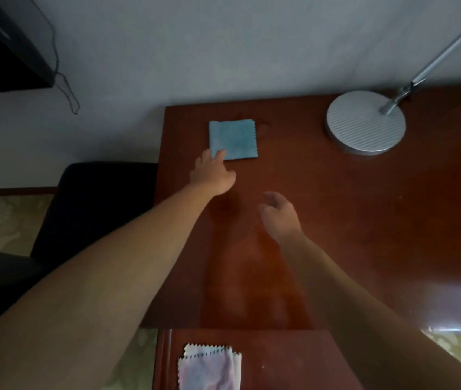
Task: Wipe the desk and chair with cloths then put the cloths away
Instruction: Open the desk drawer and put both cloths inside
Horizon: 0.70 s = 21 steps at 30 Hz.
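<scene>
A folded blue cloth (235, 137) lies flat near the far left corner of the red-brown wooden desk (336, 215). My left hand (212, 173) reaches over the desk and its fingertips touch the cloth's near left corner. My right hand (280, 215) hovers above the middle of the desk with loosely curled fingers and nothing in it. A pale pink-white cloth (209, 367) rests on a lower wooden surface (294, 361) at the bottom of the view. A dark chair (91, 204) stands to the left of the desk.
A round silver lamp base (364, 122) with a slanted metal pole (443, 54) sits at the desk's far right. A white wall runs behind. A dark cabinet with a hanging cable (66, 88) is at the upper left. Patterned floor shows at the left.
</scene>
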Tool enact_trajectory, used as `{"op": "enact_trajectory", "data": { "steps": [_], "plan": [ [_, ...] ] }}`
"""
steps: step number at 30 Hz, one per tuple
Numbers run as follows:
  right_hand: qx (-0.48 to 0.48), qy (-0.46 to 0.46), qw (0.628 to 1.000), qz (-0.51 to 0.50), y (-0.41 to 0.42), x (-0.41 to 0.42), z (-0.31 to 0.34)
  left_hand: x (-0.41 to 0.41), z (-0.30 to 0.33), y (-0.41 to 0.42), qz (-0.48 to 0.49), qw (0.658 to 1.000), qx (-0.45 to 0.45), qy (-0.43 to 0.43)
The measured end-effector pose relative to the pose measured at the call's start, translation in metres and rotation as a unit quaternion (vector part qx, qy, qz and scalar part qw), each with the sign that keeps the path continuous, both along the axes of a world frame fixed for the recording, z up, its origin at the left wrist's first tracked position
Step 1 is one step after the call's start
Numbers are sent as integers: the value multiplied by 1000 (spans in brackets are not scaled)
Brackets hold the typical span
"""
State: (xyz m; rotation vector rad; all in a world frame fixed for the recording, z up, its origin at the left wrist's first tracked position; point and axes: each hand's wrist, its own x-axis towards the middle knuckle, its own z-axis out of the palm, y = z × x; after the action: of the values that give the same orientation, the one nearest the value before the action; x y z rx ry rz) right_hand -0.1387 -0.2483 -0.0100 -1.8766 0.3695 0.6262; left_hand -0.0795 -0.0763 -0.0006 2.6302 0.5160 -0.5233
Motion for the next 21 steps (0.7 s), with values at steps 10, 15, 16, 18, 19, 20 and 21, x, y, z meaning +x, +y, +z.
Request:
{"op": "enact_trajectory", "data": {
  "steps": [10, 15, 16, 18, 19, 20, 21],
  "plan": [
    [69, 82, 994, -28, -28, 34, -42, 78, -41, -4, 342, 936, -58, -53],
    [94, 100, 990, -38, -39, 42, -39, 84, -32, -15, 491, 818, -294, -62],
    [106, 112, 987, -50, -40, 42, -36, 81, -25, -20, 503, 789, -347, -60],
    [154, 147, 974, -79, -38, 40, -28, 69, -7, -33, 499, 762, -406, -69],
    [187, 167, 963, -96, -36, 38, -24, 60, 2, -40, 492, 752, -432, -76],
    [226, 192, 948, -116, -33, 35, -20, 48, 11, -47, 486, 738, -461, -80],
    [268, 215, 928, -142, -29, 30, -16, 34, 21, -53, 481, 725, -487, -79]
  ]
}}
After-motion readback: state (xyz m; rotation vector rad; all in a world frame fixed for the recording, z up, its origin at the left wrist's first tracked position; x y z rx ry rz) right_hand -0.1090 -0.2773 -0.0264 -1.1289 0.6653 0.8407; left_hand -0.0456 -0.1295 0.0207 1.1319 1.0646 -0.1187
